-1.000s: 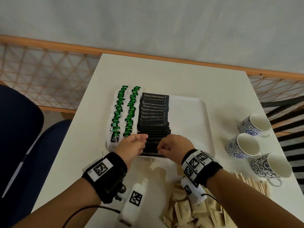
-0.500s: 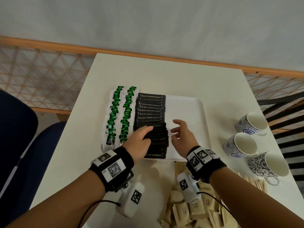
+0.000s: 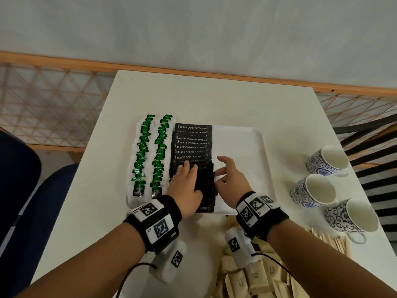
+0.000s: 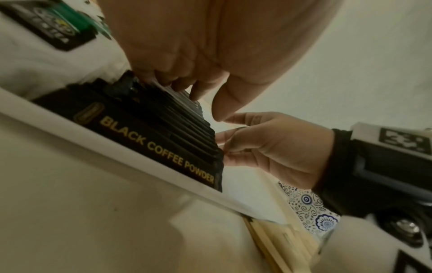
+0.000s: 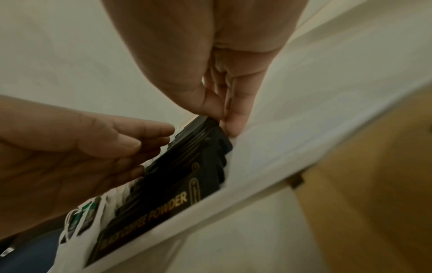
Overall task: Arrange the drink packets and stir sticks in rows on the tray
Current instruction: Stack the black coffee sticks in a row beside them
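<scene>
A white tray [image 3: 240, 147] holds two rows of green tea packets [image 3: 150, 151] and one overlapping row of black coffee packets [image 3: 193, 147]. My left hand [image 3: 187, 179] lies on top of the black row near its middle, fingers stretched forward and pressing down. My right hand [image 3: 227, 175] is beside that row, with thumb and fingertips touching the packets' right-hand ends. In the left wrist view my left hand [image 4: 198, 88] touches the fanned black packets [image 4: 163, 133]. In the right wrist view my right hand [image 5: 222, 114] meets the edge of the black packets [image 5: 187, 184].
A heap of beige packets [image 3: 247, 280] lies at the table's near edge. Wooden stir sticks [image 3: 330, 239] lie to its right. Three blue-patterned mugs [image 3: 328, 160] stand right of the tray. The tray's right half is bare. A blue chair sits at the left.
Both hands have left the near end of the black row and moved further along it. The left now lies flat on top and the right rests against its right side.
</scene>
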The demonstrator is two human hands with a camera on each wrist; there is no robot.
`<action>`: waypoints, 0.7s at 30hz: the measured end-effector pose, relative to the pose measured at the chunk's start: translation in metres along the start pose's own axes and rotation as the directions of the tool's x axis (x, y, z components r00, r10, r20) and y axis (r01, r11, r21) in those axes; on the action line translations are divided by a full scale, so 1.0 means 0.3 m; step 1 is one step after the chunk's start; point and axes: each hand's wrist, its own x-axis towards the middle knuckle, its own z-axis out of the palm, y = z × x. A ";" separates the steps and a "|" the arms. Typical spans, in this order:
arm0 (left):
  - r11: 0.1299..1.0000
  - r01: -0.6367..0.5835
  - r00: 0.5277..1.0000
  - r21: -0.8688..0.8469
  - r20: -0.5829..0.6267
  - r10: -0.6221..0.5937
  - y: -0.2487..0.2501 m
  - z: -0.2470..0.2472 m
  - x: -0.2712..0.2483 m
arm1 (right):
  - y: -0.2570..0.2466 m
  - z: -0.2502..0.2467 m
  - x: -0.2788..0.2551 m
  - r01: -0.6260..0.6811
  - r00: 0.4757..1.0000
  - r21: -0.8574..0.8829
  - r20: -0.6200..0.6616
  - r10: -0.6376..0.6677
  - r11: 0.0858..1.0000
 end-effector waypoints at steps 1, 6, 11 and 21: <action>1.000 0.005 1.000 0.010 -0.003 -0.005 -0.002 0.000 0.009 | -0.002 -0.003 0.005 -0.011 1.000 0.001 -0.005 0.011 1.000; 0.988 0.017 1.000 0.154 -0.024 -0.014 -0.002 0.002 0.047 | -0.019 -0.005 0.039 -0.006 1.000 0.029 -0.028 0.007 1.000; 0.976 0.006 1.000 0.218 -0.003 -0.006 -0.004 0.006 0.053 | -0.022 -0.009 0.048 -0.008 1.000 -0.004 0.011 0.008 1.000; 0.986 0.004 1.000 0.164 -0.018 -0.001 0.008 -0.035 0.088 | -0.093 -0.048 0.183 -0.069 0.996 0.097 -0.053 0.074 0.993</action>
